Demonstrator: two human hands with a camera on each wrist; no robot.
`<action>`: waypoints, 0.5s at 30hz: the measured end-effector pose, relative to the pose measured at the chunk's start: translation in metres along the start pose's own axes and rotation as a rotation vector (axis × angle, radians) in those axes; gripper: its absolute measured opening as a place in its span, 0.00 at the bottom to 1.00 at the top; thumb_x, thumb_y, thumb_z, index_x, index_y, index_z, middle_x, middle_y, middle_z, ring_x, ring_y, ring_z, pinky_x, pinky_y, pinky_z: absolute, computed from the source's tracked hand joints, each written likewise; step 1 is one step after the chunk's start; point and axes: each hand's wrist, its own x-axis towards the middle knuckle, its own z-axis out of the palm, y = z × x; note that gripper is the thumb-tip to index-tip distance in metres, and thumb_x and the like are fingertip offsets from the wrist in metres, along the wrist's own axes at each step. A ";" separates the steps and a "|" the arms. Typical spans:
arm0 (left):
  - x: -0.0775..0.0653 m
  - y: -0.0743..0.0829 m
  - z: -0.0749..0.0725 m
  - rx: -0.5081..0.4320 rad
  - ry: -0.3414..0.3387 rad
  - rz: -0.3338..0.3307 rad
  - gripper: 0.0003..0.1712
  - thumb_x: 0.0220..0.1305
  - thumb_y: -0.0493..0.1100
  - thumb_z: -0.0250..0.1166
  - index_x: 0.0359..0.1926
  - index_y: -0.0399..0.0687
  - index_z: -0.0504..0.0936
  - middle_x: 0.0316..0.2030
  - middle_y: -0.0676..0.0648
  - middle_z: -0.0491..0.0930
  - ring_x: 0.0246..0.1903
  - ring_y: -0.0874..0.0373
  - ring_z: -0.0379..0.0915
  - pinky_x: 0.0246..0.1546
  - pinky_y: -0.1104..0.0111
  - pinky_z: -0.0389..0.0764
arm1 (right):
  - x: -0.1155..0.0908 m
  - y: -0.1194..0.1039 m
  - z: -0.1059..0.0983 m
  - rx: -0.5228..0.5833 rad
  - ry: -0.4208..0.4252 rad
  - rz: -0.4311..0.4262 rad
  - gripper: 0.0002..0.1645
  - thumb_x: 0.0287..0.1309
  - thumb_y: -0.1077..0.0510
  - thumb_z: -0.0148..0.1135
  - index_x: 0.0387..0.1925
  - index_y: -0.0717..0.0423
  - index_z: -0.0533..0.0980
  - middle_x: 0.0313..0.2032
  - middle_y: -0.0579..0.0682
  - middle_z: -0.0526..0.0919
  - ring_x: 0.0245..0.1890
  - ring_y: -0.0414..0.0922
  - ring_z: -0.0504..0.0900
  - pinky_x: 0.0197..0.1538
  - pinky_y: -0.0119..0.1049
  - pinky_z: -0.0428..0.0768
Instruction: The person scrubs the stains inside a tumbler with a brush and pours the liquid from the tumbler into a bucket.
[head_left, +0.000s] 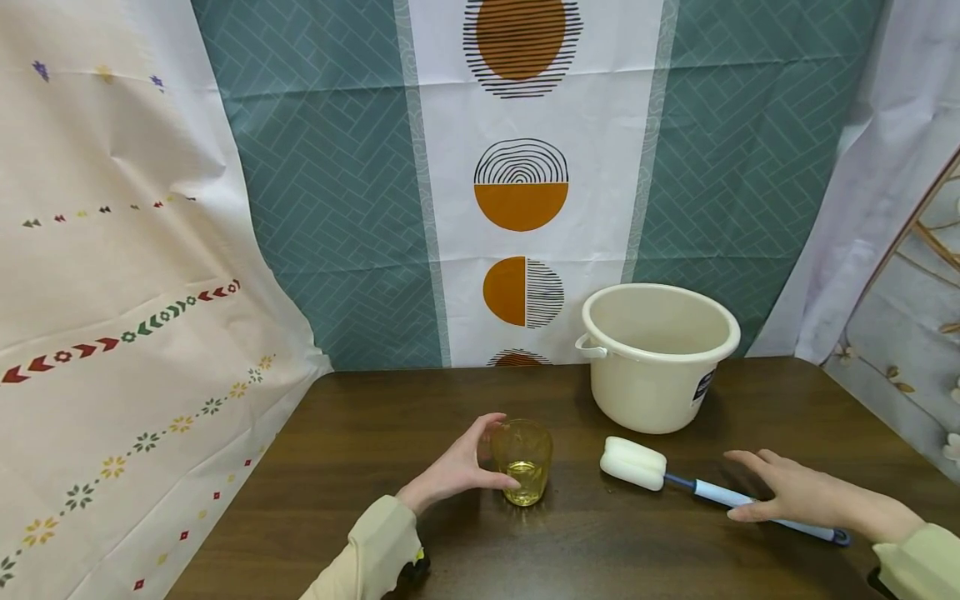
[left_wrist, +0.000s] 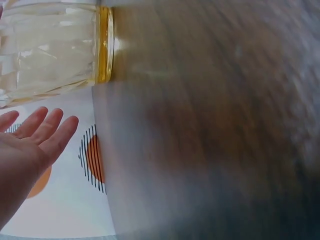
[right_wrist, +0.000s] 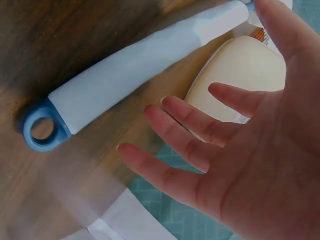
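A yellow-tinted drinking glass stands upright on the brown table, its lower part looking filled or thick-based. My left hand reaches around it from the left, thumb in front and fingers behind. In the left wrist view, the extended fingers show a gap from the glass. To the right lies a bottle brush with a white sponge head and a pale blue handle ending in a blue ring. Above that handle hovers my right hand, fingers spread, thumb apart, holding nothing.
A cream bucket with a side handle stands at the back right, behind the sponge head. Patterned cloth hangs behind the table. More cloth drapes along the left side.
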 end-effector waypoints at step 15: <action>0.004 -0.007 0.005 -0.027 -0.003 0.008 0.48 0.46 0.43 0.73 0.64 0.50 0.54 0.55 0.46 0.64 0.53 0.53 0.61 0.46 0.60 0.68 | 0.001 0.011 0.012 -0.013 -0.027 -0.033 0.47 0.40 0.38 0.68 0.54 0.65 0.65 0.47 0.79 0.62 0.44 0.74 0.65 0.33 0.60 0.69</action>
